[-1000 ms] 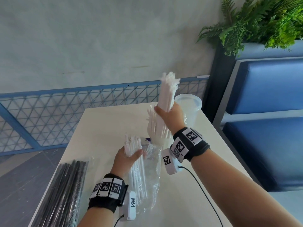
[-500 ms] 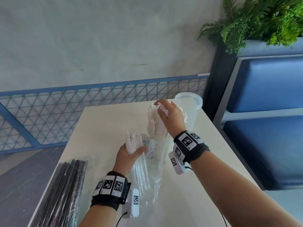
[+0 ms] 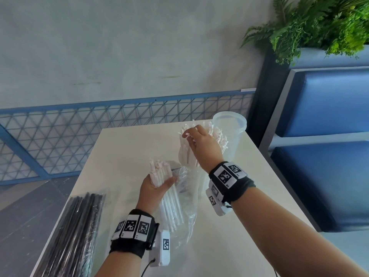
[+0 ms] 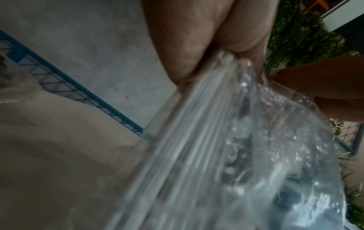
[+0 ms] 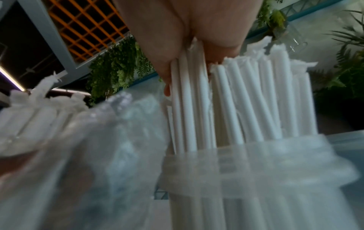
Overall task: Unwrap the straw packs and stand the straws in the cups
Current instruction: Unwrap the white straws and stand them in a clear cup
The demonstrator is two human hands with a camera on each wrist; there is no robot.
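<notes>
My left hand (image 3: 159, 181) grips a bundle of white paper-wrapped straws (image 3: 159, 169) near their tops; they are still partly inside a crumpled clear plastic bag (image 3: 187, 208) that hangs down to the table. My right hand (image 3: 190, 137) is curled over the tops of more white straws (image 3: 218, 136) standing in a clear cup (image 3: 201, 182). In the right wrist view, thumb and fingers (image 5: 167, 59) pinch a few straws (image 5: 187, 109) that reach down past the cup rim (image 5: 265, 149). A second clear cup (image 3: 229, 126) stands without straws just behind.
A sealed pack of black straws (image 3: 79, 226) lies along the left edge of the white table (image 3: 123, 152). A blue mesh railing (image 3: 99, 136) runs behind the table. A blue bench (image 3: 323, 176) and a planter (image 3: 319, 27) stand to the right.
My right hand came down from holding a raised bundle and set the straws into the near cup; it now rests at their tops. My left hand stayed put with the bag.
</notes>
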